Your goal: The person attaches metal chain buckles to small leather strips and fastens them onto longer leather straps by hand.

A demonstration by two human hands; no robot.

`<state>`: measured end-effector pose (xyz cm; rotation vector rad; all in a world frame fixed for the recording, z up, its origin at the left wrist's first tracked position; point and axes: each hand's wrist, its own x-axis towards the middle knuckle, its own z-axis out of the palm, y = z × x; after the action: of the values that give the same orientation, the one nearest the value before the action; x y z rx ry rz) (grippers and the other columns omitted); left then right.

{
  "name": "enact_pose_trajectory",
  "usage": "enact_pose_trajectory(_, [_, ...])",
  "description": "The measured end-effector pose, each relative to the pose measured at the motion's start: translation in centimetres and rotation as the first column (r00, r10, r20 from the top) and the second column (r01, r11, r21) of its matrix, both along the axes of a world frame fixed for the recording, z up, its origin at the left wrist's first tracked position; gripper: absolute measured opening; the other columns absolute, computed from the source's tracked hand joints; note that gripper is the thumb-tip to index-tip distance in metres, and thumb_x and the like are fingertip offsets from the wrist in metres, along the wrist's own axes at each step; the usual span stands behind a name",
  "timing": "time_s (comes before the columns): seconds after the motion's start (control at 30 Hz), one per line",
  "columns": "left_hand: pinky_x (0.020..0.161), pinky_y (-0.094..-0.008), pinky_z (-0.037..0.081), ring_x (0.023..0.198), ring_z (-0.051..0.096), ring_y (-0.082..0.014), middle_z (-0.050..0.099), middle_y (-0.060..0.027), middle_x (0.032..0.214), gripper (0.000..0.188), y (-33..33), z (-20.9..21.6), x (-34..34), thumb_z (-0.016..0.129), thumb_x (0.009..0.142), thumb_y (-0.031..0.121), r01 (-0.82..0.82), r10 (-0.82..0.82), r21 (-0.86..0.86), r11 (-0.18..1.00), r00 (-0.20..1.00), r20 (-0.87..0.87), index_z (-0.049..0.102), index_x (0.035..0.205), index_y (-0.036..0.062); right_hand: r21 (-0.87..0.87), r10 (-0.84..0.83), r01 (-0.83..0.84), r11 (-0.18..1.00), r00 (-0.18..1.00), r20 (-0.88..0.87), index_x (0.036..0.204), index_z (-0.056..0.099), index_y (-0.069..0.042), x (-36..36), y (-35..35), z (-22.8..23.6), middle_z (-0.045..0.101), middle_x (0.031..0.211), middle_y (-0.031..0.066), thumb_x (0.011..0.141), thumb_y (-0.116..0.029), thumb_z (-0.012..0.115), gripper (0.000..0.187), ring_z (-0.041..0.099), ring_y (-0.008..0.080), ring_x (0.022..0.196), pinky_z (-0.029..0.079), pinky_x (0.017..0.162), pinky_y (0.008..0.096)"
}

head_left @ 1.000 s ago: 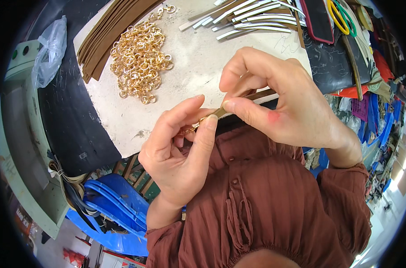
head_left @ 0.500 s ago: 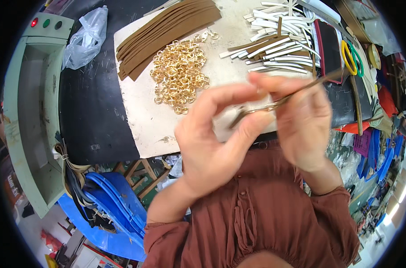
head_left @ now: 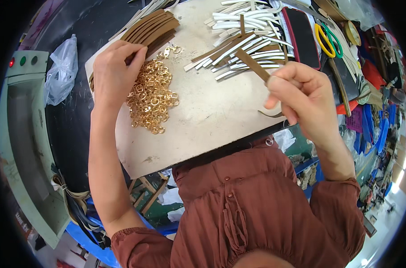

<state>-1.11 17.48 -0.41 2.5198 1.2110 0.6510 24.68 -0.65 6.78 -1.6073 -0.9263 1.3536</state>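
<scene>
My left hand reaches over the stack of flat brown strips at the far left of the pale board. Its thumb and fingers are pinched together at the strips, covering part of the stack. Raised over the board's right side, my right hand grips a brown strip that sticks out up and to the left. Below that hand a thin dark curved end shows; whether it belongs to the same strip I cannot tell. A heap of gold metal rings lies just right of my left wrist.
White and brown narrow strips are piled at the back. Beyond them are a phone in a red case, yellow-and-green-handled scissors and a tape roll. A clear plastic bag and a green metal housing stand left.
My hands have moved apart from working together on a strip with a gold ring. The left went to the brown stack; the right still holds a strip. The whole view has shifted.
</scene>
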Motion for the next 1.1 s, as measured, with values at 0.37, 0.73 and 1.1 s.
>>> enact_pose_trajectory(0.37, [0.061, -0.0345, 0.049, 0.074, 0.060, -0.0257, 0.062, -0.0126, 0.088, 0.020, -17.6, -1.6, 6.4, 0.070, 0.073, 0.008, 0.255, -0.245, 0.166, 0.952, 0.966, -0.078, 0.067, 0.088, -0.0057, -0.037, 0.118, -0.114, 0.993, 0.985, 0.125, 0.090, 0.071, 0.004, 2.3, -3.4, 1.6, 0.067, 0.077, 0.0052, 0.083, -0.005, 0.071, 0.011, 0.062, 0.0074, 0.071, 0.050, 0.063, 0.0202])
enact_pose_trajectory(0.73, [0.077, -0.0324, 0.038, 0.078, 0.059, -0.0174, 0.069, -0.0018, 0.093, 0.025, -21.9, -3.3, -2.9, 0.074, 0.081, 0.029, -0.121, 0.108, 0.329, 0.936, 0.992, 0.057, 0.073, 0.094, 0.0082, -0.197, 0.419, -0.424, 0.884, 0.905, -0.064, 0.083, 0.067, 0.000, -3.9, 0.8, -4.3, 0.061, 0.070, -0.0020, 0.090, -0.022, 0.067, 0.023, 0.053, 0.0017, 0.065, 0.040, 0.057, 0.0178])
enact_pose_trajectory(1.1, [0.093, -0.0382, 0.023, 0.082, 0.056, -0.0109, 0.068, 0.0075, 0.093, 0.031, -21.7, -5.0, -3.6, 0.068, 0.086, 0.046, -0.207, 0.248, 0.383, 0.900, 0.967, -0.061, 0.075, 0.096, 0.0174, -0.202, 0.537, -0.516, 0.832, 0.841, 0.063, 0.078, 0.069, 0.003, -8.3, 2.8, -6.3, 0.062, 0.065, 0.0022, 0.087, -0.021, 0.066, 0.026, 0.054, 0.0060, 0.060, 0.043, 0.055, 0.0237])
